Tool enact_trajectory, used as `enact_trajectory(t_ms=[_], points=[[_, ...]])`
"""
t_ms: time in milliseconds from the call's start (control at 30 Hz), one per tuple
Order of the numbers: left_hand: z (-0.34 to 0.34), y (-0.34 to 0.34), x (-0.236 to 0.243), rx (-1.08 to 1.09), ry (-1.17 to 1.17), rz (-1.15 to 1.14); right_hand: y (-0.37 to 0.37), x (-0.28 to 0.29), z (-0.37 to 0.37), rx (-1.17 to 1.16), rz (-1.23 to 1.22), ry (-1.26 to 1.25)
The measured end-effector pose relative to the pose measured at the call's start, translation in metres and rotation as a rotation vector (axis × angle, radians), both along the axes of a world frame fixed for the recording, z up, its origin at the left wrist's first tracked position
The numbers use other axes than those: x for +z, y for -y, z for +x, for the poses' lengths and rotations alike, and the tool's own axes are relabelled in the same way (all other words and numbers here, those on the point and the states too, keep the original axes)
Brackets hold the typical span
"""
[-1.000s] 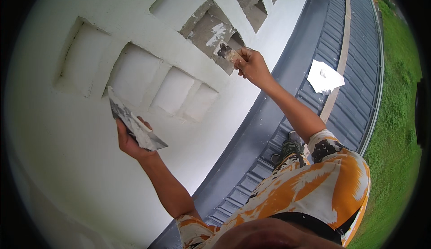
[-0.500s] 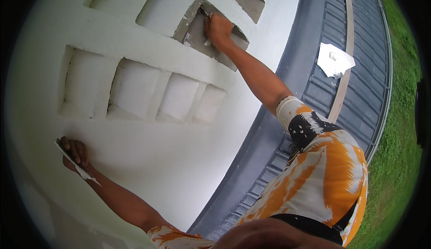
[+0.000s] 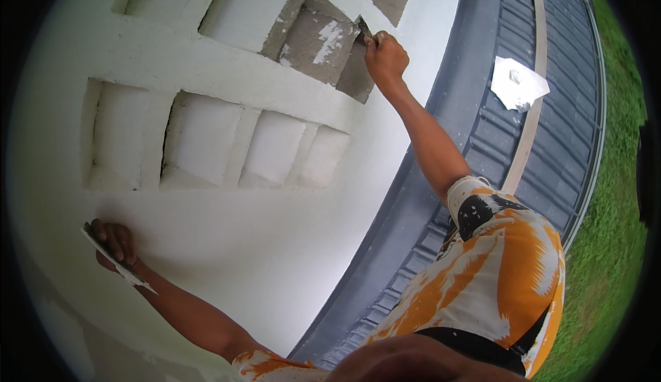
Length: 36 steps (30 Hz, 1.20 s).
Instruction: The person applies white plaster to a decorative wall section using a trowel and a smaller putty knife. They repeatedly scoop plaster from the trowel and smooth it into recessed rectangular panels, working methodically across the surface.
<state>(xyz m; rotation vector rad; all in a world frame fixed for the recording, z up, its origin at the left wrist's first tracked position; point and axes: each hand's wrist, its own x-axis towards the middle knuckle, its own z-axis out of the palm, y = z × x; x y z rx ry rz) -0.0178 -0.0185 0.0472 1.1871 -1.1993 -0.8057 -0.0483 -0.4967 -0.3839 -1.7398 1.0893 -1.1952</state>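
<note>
My right hand (image 3: 387, 58) is closed around a small putty knife (image 3: 364, 27), mostly hidden by the fingers. Its blade touches or nearly touches the upper right corner of a bare grey recess (image 3: 313, 41) in the white wall. On that recess's back surface is a fresh smear of white putty (image 3: 330, 40). Lower left, close to the wall, my left hand (image 3: 118, 241) grips a thin flat plastering blade (image 3: 103, 250) seen almost edge-on. White putty (image 3: 141, 282) hangs along its lower end.
White-coated recesses (image 3: 205, 137) run in a row below the grey one. To the right lies a dark ribbed roof (image 3: 561, 127) with a long wooden strip (image 3: 527, 134) and a white sheet (image 3: 516, 93) bearing a lump of putty. Grass (image 3: 606, 244) lies past the roof's edge.
My right hand has moved right with the putty knife, from inside the grey recess to its upper right corner. The white putty smear there is now uncovered. My left hand is nearly still.
</note>
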Motion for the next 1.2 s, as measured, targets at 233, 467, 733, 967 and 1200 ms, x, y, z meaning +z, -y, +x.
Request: enact_trajectory(t_ms=[233, 467, 733, 967, 1200], points=[[0.003, 0.005, 0.003, -0.034, 0.079, 0.006, -0.007, 0.052, 0.052, 0.053, -0.215, 0.075], [-0.004, 0.006, 0.003, 0.039, 0.037, 0.011, 0.016, 0.063, 0.052, -0.016, -0.165, 0.038], [-0.004, 0.004, 0.0, 0.017, 0.067, 0.01, 0.0, 0.021, -0.025, 0.044, 0.016, 0.132], [0.004, 0.003, -0.002, -0.023, 0.081, -0.06, -0.031, -0.01, -0.043, 0.253, 0.169, 0.186], [0.008, -0.007, -0.004, -0.001, 0.035, -0.083, -0.01, 0.025, 0.024, 0.092, -0.227, 0.151]])
